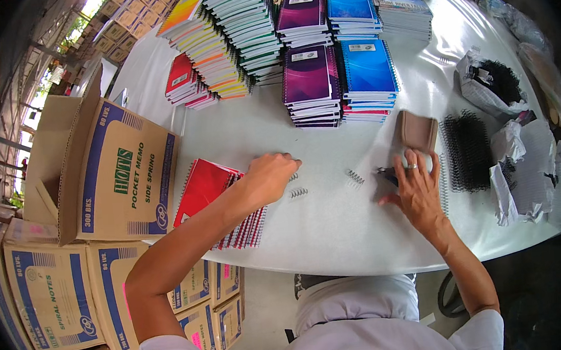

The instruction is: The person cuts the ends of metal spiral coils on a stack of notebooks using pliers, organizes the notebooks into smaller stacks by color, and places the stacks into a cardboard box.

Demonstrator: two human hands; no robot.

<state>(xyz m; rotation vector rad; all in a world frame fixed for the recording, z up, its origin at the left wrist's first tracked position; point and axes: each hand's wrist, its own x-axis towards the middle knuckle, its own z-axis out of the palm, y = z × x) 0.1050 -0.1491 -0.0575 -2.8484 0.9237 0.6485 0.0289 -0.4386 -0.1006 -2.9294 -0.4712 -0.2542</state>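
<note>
Notebook stacks (368, 67) are standing toward the far edge of the counter (313, 239); a carton (124, 178) is flanking its left edge; springs (299, 192) are lying between a nearer notebook pile (203, 187) and the right-edge spiral bundle (467, 152).

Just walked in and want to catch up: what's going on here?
A person's left hand is bent low over the table beside a pile of red notebooks; whether it holds anything can't be told. The right hand is spread beside a small dark object. Small coils lie between the hands, with notebook stacks farther back.
</note>
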